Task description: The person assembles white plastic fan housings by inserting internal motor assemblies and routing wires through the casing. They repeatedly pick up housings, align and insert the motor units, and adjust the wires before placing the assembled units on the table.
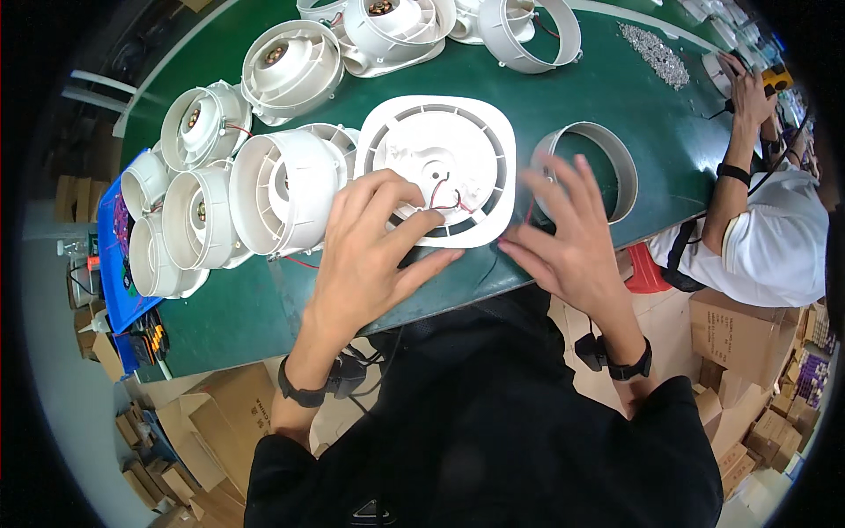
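Note:
A white square fan housing (503, 145) with rounded corners lies in front of me on the green table. Red and black wires (444, 192) rise from its round middle. My left hand (365, 233) grips the housing's near left side, fingertips inside by the wires and thumb along the near rim. Just off the right side, my right hand (572, 233) is open, its fingers spread and slightly blurred. The right thumb is close to the housing's near right corner. Behind the right fingers stands a white ring (620, 167), partly hidden by them.
Several white round fan housings (290, 75) crowd the left and far table (607, 92). A pile of small metal parts (656, 57) lies far right. A blue tray (132, 304) is at the left edge. To the right sits a co-worker in a white shirt (775, 233). Cardboard boxes (735, 330) stand below.

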Demonstrator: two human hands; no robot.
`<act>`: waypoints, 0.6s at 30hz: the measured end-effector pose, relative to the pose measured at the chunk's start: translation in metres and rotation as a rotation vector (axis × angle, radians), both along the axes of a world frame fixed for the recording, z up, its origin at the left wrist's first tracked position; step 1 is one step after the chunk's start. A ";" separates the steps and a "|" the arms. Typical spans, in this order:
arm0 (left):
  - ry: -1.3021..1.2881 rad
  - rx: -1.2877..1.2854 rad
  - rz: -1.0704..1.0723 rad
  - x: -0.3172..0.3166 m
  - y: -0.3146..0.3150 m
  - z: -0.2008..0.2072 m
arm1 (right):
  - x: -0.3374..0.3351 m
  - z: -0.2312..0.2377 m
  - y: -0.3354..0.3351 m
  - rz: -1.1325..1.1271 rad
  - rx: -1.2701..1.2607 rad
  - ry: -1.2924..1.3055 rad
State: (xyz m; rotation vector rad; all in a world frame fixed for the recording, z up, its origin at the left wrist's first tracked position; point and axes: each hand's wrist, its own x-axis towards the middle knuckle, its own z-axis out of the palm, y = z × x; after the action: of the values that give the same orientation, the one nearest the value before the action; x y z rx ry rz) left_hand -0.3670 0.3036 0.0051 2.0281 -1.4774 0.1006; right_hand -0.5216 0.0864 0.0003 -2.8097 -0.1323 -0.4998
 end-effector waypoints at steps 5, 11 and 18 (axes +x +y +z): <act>0.015 -0.006 0.026 -0.003 -0.001 0.002 | -0.009 0.002 -0.039 0.310 0.352 0.003; -0.002 -0.054 0.071 -0.010 -0.008 -0.002 | -0.001 0.004 -0.055 0.340 0.475 0.034; 0.113 -0.193 0.109 -0.006 -0.014 -0.012 | 0.014 0.008 0.002 -0.015 0.251 -0.002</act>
State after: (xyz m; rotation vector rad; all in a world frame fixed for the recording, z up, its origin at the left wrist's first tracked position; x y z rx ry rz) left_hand -0.3731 0.2897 -0.0065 1.9247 -1.2383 0.1638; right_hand -0.5081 0.0879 0.0082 -2.5669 -0.0453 -0.4861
